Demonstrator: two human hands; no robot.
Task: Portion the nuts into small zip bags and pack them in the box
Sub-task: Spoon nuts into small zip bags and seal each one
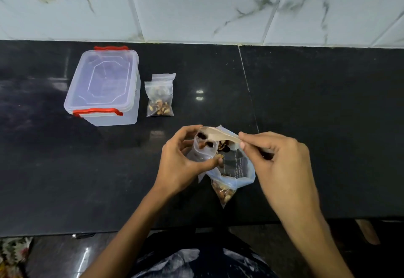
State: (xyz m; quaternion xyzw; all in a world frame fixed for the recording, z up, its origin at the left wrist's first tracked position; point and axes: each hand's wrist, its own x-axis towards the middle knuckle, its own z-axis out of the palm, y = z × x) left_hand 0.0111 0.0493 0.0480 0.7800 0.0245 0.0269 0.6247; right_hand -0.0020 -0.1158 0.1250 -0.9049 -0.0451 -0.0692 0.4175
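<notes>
Spoon (220, 136): pinched by right hand (282, 159), long axis running right to left, bowl tipped over the mouth of the small zip bag (202, 148).
Small zip bag: held open in left hand (181, 159), directly left of the spoon.
Big nut bag (231, 175): beneath both hands.
Filled bag (160, 96): beside the lidded box (105, 85), far left on the counter (306, 124).

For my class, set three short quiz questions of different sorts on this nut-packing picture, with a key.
1. True or false: the box has its lid on.
2. How many filled small bags lie beside the box?
3. Which hand holds the spoon: A left, B right?

Key: 1 true. 2 one. 3 B; the right hand tips the spoon over the small bag gripped by the left hand, above the large bag of nuts.
</notes>
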